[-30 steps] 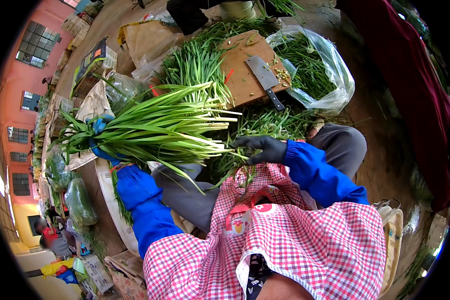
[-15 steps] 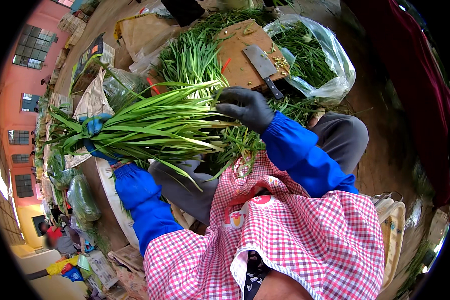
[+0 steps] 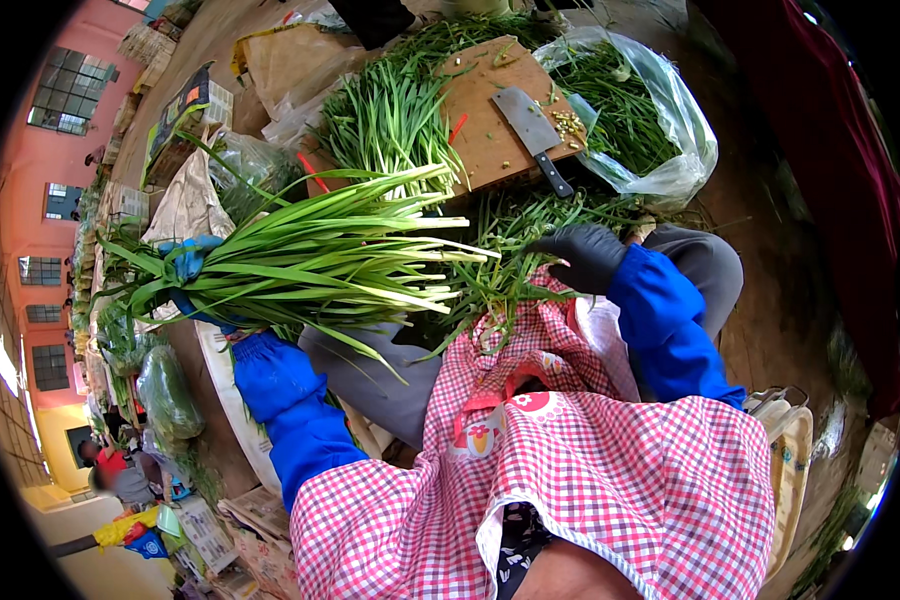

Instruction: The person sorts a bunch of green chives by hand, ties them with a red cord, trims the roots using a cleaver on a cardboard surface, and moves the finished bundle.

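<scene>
Gripped in my blue-gloved left hand is a large bunch of garlic chives. Its green leaf tips stick out to the left past the glove; the pale cut ends fan toward the right. My right hand, in a dark grey glove, hovers over a heap of loose chive trimmings by my lap. Its fingers are slightly bent and apart from the thumb, and nothing shows between them. The right hand does not touch the bunch.
Beyond the bunch, a wooden board carries a cleaver and chopped bits. More chives lie left of it. A clear plastic bag of greens stands to its right. My checked apron covers my lap.
My right hand has moved away from the bunch's pale ends, to the right and nearer to me, over the trimmings. My left hand keeps its grip on the bunch almost in place.
</scene>
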The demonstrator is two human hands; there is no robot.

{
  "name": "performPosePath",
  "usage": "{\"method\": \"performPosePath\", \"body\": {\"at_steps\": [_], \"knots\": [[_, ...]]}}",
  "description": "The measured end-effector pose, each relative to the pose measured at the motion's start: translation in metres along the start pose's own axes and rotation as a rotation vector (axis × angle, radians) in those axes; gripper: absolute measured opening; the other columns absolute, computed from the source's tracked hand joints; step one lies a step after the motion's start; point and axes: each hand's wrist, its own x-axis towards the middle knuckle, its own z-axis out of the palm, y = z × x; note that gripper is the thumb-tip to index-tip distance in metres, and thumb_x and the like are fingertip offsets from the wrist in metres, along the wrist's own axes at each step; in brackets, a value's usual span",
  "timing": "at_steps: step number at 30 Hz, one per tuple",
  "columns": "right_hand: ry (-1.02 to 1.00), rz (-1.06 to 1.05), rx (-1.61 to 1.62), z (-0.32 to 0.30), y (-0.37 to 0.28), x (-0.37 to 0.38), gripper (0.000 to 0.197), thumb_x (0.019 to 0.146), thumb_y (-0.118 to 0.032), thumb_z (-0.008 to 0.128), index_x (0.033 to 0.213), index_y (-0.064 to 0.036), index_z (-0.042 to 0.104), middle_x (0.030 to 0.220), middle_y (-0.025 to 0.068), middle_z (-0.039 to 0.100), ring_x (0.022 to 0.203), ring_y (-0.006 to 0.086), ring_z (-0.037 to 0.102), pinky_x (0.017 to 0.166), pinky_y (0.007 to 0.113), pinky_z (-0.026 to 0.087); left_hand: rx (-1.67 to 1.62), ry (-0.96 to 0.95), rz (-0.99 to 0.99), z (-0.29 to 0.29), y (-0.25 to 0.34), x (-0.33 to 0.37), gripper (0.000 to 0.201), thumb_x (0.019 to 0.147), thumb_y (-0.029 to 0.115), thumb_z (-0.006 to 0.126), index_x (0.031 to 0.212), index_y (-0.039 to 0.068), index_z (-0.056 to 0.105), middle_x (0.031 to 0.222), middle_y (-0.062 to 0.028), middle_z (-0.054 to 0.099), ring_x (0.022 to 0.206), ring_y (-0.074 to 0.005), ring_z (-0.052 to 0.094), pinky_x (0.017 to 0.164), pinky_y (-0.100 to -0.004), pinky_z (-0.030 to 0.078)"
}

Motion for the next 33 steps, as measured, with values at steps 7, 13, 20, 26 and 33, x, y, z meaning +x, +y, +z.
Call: {"method": "performPosePath", "body": {"at_steps": [7, 13, 20, 26, 33], "knots": [[0.874, -0.177, 0.285, -0.020, -0.043, 0.042, 0.043, 0.072, -0.027, 0.070, 0.113, -0.0181, 0.060, 0.066, 0.0093, 0.064, 0.058, 0.0268, 0.062, 0.053, 0.037, 0.048, -0.013, -0.065, -0.072, 0.006, -0.015, 0.001, 0.014, 0.091, 0.016, 0.044, 0.088, 0.007, 0.054, 0.066, 0.0011, 0.051, 0.066, -0.0115, 0.051, 0.089, -0.0317, 0.040], [0.679, -0.129, 0.541, -0.026, -0.063, 0.078, 0.037, 0.081, -0.032, 0.062, 0.112, -0.0122, 0.058, 0.067, 0.0078, 0.063, 0.057, 0.0222, 0.061, 0.051, 0.036, 0.047, -0.026, -0.108, -0.141, 0.020, -0.025, 0.002, 0.018, 0.092, 0.016, 0.043, 0.094, 0.005, 0.056, 0.063, 0.0011, 0.051, 0.063, -0.0112, 0.051, 0.088, -0.0308, 0.041], [0.484, -0.492, 2.081, -0.010, -0.022, 0.047, 0.023, 0.089, -0.021, 0.050, 0.102, -0.0018, 0.053, 0.066, 0.0074, 0.057, 0.055, 0.0181, 0.057, 0.055, 0.030, 0.048, -0.064, -0.045, -0.117, 0.008, -0.003, 0.007, 0.022, 0.091, 0.015, 0.043, 0.107, 0.003, 0.053, 0.056, 0.0018, 0.050, 0.056, -0.0112, 0.049, 0.084, -0.0288, 0.042], [-0.026, 0.202, 0.652, 0.019, 0.042, 0.007, 0.033, 0.086, -0.021, 0.060, 0.114, -0.0040, 0.057, 0.087, 0.0103, 0.065, 0.072, 0.0171, 0.064, 0.065, 0.032, 0.052, -0.008, -0.079, -0.127, 0.017, -0.012, 0.012, 0.023, 0.090, 0.015, 0.044, 0.107, 0.002, 0.053, 0.060, 0.0015, 0.050, 0.059, -0.0115, 0.049, 0.085, -0.0295, 0.041], [0.321, -0.253, 1.437, 0.005, -0.004, 0.047, 0.054, 0.081, -0.024, 0.065, 0.126, -0.0002, 0.047, 0.115, 0.0097, 0.058, 0.107, 0.0185, 0.053, 0.096, 0.032, 0.038, 0.030, -0.110, -0.151, 0.033, -0.029, 0.020, 0.024, 0.088, 0.015, 0.046, 0.108, 0.002, 0.052, 0.064, 0.0012, 0.051, 0.062, -0.0119, 0.049, 0.086, -0.0304, 0.041]]}}
